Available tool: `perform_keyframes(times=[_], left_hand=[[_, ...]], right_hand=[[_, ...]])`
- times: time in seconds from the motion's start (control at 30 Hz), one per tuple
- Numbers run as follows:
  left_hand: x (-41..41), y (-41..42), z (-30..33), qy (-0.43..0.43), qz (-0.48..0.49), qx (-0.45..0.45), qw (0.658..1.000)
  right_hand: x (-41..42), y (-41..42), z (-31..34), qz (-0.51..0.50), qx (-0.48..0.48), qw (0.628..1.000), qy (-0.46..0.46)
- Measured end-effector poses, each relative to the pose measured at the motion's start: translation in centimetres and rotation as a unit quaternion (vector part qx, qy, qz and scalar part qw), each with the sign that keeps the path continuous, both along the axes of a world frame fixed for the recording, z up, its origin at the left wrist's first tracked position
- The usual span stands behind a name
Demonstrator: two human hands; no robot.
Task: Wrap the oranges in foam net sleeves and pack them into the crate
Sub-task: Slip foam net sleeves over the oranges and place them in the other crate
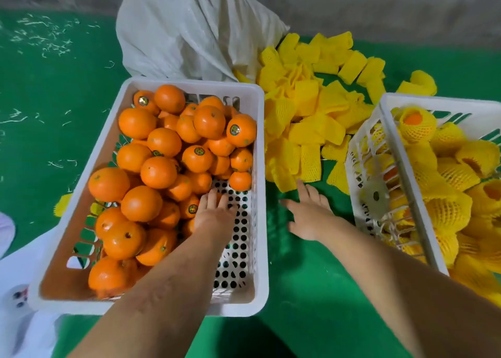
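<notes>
Underfoot, from the head camera, a green mat covers the floor, strewn with pale shreds at far left, meeting a grey wall behind a slumped white sack. Bare oranges fill the left white crate; wrapped ones sit in the right crate. Yellow foam net sleeves lie heaped between. Left hand reaches into the orange crate, fingers relaxed, gripping nothing; right hand is spread, fingertips just at the sleeves.
</notes>
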State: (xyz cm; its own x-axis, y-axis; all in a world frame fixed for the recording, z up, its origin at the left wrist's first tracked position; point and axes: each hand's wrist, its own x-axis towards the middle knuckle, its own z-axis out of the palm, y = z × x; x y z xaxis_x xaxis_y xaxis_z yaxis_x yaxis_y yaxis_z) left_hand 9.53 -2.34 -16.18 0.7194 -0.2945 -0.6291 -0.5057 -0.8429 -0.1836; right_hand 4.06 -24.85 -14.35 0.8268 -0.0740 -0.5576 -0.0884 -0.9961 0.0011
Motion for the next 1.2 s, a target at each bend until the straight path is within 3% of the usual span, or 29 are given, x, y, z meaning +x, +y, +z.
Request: perform_keyframes(times=[0.2, 0.3, 0.37, 0.43, 0.5, 0.57, 0.67, 0.8, 0.83, 0.97, 1.07, 1.13, 1.2], left_hand=[[0.1, 0.2, 2.2, 0.080, 0.001, 0.015, 0.997], [0.6, 1.1, 5.1, 0.106, 0.030, -0.063, 0.992], [0.9, 1.8, 7.4, 0.112, 0.100, -0.132, 0.980], [0.9, 2.5, 9.4, 0.098, 0.192, -0.239, 0.947], [0.0, 2.9, 11.3, 0.065, 0.268, -0.391, 0.878], [-2.1, 2.8, 13.3, 0.051, 0.327, -0.548, 0.768], [-6.6, 1.7, 14.4, 0.128, 0.362, -0.700, 0.603], [-11.4, 0.4, 13.1, 0.281, 0.423, -0.751, 0.422], [-12.0, 0.5, 12.8, 0.299, 0.445, -0.748, 0.390], [-12.6, 1.4, 12.0, 0.317, 0.451, -0.771, 0.319], [-12.8, 1.6, 12.3, 0.334, 0.413, -0.789, 0.308], [-13.1, 1.6, 12.3, 0.354, 0.387, -0.784, 0.331], [-13.2, 1.6, 12.1, 0.372, 0.335, -0.778, 0.380]], right_hand=[[3.5, 0.9, -2.0, 0.010, -0.023, 1.000, 0.015], [3.0, 0.7, -2.0, -0.040, 0.075, 0.986, -0.140], [1.5, 0.6, -2.0, -0.111, 0.200, 0.934, -0.276], [-0.3, 1.0, -1.4, -0.224, 0.330, 0.852, -0.340], [-1.8, 1.6, 0.0, -0.310, 0.430, 0.773, -0.349], [-3.0, 2.4, 2.4, -0.350, 0.505, 0.707, -0.350], [-5.0, 4.5, 7.0, -0.339, 0.557, 0.669, -0.357], [-8.3, 8.5, 10.6, -0.342, 0.613, 0.624, -0.343], [-9.0, 9.3, 10.8, -0.358, 0.617, 0.619, -0.329], [-10.6, 10.5, 11.4, -0.386, 0.635, 0.602, -0.293], [-10.8, 10.0, 11.8, -0.328, 0.616, 0.649, -0.302], [-10.7, 9.4, 11.6, -0.329, 0.572, 0.680, -0.321], [-10.7, 8.9, 11.4, -0.327, 0.516, 0.718, -0.335]])
